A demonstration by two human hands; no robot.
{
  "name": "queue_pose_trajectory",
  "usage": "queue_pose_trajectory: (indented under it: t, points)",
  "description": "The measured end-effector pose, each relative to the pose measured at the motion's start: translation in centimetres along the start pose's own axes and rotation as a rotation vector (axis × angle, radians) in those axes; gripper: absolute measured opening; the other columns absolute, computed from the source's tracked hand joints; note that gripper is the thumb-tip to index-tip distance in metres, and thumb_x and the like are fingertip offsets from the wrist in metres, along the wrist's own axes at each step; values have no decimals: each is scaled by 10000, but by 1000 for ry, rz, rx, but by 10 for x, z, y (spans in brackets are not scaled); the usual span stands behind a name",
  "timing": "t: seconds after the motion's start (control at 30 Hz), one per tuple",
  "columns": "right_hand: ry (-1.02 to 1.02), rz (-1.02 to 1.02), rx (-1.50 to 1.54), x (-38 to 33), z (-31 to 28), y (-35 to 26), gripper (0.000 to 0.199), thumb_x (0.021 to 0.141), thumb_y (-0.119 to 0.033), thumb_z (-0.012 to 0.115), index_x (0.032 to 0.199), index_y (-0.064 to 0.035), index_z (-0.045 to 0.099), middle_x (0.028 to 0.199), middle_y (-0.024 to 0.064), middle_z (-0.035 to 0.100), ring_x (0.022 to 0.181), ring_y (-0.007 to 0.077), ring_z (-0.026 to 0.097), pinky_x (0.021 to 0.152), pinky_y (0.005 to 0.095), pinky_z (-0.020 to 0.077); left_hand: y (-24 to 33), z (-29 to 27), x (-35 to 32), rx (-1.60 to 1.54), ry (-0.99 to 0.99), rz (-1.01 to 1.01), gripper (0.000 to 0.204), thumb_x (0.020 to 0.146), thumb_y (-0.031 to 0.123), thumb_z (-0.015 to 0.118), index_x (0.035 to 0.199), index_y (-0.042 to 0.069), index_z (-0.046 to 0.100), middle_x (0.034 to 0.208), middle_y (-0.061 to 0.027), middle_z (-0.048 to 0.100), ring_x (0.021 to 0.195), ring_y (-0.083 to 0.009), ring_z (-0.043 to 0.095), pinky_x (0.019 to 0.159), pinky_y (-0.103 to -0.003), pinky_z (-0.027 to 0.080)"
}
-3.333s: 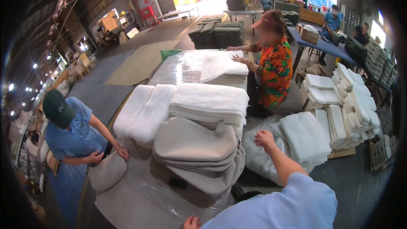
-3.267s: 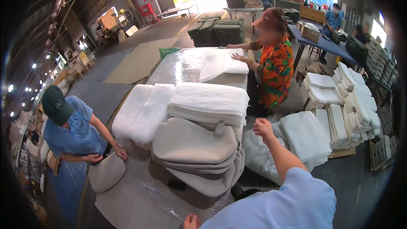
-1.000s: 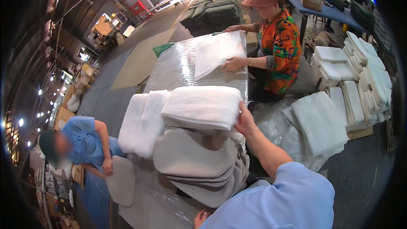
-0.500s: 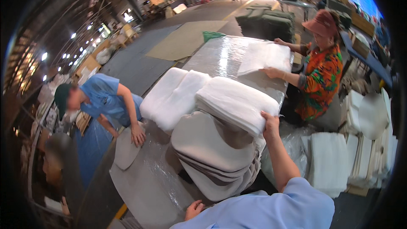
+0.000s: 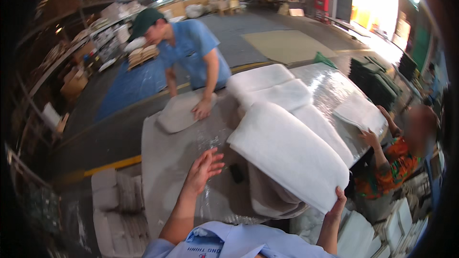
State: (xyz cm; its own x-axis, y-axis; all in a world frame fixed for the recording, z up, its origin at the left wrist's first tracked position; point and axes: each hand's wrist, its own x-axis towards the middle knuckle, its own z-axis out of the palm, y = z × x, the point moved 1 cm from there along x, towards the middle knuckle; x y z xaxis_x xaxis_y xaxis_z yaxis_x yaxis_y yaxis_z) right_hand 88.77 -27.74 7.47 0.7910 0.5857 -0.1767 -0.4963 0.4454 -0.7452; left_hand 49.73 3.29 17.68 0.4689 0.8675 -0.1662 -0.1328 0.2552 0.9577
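Note:
My right hand (image 5: 337, 202) grips the near corner of a thick white foam pad (image 5: 287, 153) and holds it tilted above a stack of grey seat cushions (image 5: 270, 196). My left hand (image 5: 203, 169) hovers open over the plastic-covered table (image 5: 172, 153), fingers spread, just left of the stack. A small dark object (image 5: 236, 173) lies on the table between my left hand and the stack.
A person in a blue shirt and green cap (image 5: 184, 48) presses a grey cushion (image 5: 179, 112) on the far side of the table. More white foam pads (image 5: 267, 86) lie behind. A person in an orange patterned shirt (image 5: 397, 162) handles a white sheet (image 5: 358, 112) at right. Stacked pads (image 5: 114, 200) sit on the floor at left.
My right hand has lifted the top white foam pad off the stack and tilted it. My left hand has risen from the table edge and opened. My view has swung left.

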Motion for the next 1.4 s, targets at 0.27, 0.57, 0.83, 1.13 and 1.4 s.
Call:
queue_pose_trajectory:
  t: [0.27,0.57,0.83,1.13,1.4]
  points:
    - [-264,282,-131,-99,96,109,784,786,-188,776,1481,7,470,1321,193,644,1153,351,684,984,496,590,-49,-174,-101,-299,256,-97,424,1114,343,544,1446,83,587,1310,-101,686,1155,-255,682,973,-463,572]
    - [-467,655,-284,-198,153,248,715,846,-199,803,1464,2,506,1282,171,687,1137,310,702,984,468,586,-150,-348,-262,-540,803,-272,291,1111,296,517,1298,122,656,1254,-76,708,1142,-254,680,936,-494,588]
    - [-448,764,-373,-203,161,320,628,907,-207,812,1437,-9,538,1297,155,686,1170,305,684,1020,474,560,-195,-395,-298,-753,886,-300,290,1110,244,498,1299,92,656,1271,-123,690,1164,-319,670,960,-558,594]
    - [-361,536,-841,-176,132,333,616,966,-151,771,1480,34,489,1321,124,657,1180,239,646,999,383,508,-186,-420,-318,79,900,-628,351,1055,338,585,1274,82,683,1148,-143,758,1016,-333,747,868,-493,584]
    - [-571,506,-1029,-204,141,322,559,966,-92,732,1457,80,526,1340,129,659,1185,213,609,1046,338,455,-173,-395,-283,644,803,-449,422,1066,349,495,1327,58,654,1242,-242,714,1137,-451,679,959,-527,535]
